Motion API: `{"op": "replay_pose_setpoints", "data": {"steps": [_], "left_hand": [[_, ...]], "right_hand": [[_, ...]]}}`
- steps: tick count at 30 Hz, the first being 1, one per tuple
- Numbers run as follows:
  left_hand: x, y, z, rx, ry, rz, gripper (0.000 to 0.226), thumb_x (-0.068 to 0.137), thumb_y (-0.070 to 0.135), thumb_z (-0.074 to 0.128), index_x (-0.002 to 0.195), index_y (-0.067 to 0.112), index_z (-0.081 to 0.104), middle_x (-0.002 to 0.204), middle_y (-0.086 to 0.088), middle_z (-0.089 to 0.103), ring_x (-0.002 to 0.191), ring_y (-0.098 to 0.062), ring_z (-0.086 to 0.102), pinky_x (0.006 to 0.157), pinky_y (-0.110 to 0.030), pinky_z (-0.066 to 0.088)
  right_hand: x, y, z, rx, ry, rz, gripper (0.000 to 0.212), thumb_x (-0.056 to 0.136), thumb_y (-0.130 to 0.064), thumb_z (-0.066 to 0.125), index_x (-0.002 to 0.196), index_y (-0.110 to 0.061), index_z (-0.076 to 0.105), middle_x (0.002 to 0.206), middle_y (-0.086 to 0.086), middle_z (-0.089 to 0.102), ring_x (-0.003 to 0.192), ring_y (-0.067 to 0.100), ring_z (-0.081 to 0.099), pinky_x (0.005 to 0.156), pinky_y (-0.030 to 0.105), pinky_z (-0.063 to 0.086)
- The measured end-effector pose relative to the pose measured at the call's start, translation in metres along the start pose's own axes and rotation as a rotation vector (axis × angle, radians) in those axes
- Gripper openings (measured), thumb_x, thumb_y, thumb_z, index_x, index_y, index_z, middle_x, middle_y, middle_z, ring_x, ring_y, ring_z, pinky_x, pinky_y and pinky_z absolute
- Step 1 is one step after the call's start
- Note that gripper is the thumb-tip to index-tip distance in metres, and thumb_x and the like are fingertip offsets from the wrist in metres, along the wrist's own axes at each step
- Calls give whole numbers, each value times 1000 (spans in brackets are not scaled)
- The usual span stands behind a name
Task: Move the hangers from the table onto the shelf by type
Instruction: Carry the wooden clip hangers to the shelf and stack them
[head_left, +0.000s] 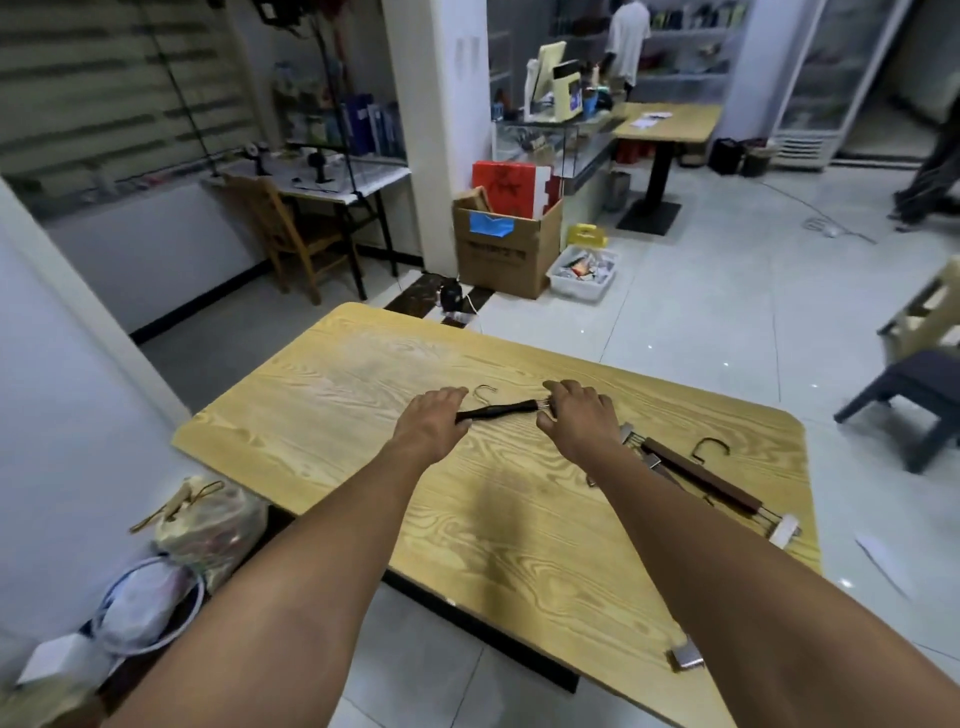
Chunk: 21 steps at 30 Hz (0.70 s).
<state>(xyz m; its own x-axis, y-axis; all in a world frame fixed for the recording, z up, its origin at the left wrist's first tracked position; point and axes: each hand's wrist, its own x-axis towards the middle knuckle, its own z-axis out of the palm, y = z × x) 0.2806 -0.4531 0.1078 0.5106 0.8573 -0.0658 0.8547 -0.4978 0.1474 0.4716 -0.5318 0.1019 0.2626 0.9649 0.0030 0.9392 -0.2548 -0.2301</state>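
Note:
A dark clip hanger (496, 410) with a metal hook lies across the middle of the light wooden table (363, 384). My left hand (434, 418) grips its left end, and my right hand (579, 415) covers its right end at the clip. Further right on the table lies a brown wooden clip hanger (701, 480) with a dark hook, on top of at least one more hanger. A loose metal clip piece (687, 657) sits at the table's near right edge. No shelf can be made out for sure.
Bags (208, 525) and a white box lie on the floor left of the table. A cardboard box (506, 244) and a white bin (582, 273) stand beyond it. A dark stool (906, 395) stands to the right. A person stands at the far counter.

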Motion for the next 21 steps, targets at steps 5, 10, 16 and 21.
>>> {"op": "replay_pose_setpoints", "data": {"steps": [5, 10, 16, 21], "left_hand": [[66, 0, 29, 40, -71, 6, 54, 99, 34, 42, 148, 15, 27, 150, -4, 35, 136, -23, 34, 112, -35, 26], [125, -1, 64, 43, -127, 15, 52, 99, 34, 42, 146, 14, 29, 148, -5, 38, 133, -24, 37, 109, -34, 28], [170, -15, 100, 52, -196, -17, 53, 99, 36, 41, 146, 16, 27, 147, -5, 38, 131, -25, 39, 107, -34, 30], [193, -29, 133, 78, -312, -72, 59, 99, 38, 41, 149, 16, 20, 153, -10, 27, 134, -29, 35, 109, -36, 30]], "right_hand": [[52, 28, 29, -10, -35, 17, 53, 99, -41, 41, 147, -20, 33, 148, 6, 39, 133, 29, 39, 111, 43, 27], [97, 57, 56, -1, -91, 41, 53, 99, -40, 41, 147, -21, 32, 151, 5, 36, 135, 28, 37, 112, 43, 24], [136, 81, 83, -1, -130, 54, 52, 100, -39, 38, 148, -21, 30, 151, 5, 34, 135, 27, 36, 113, 41, 23], [162, 83, 104, -18, -147, 37, 53, 100, -38, 37, 149, -22, 26, 152, 4, 32, 137, 26, 34, 115, 41, 22]]}}
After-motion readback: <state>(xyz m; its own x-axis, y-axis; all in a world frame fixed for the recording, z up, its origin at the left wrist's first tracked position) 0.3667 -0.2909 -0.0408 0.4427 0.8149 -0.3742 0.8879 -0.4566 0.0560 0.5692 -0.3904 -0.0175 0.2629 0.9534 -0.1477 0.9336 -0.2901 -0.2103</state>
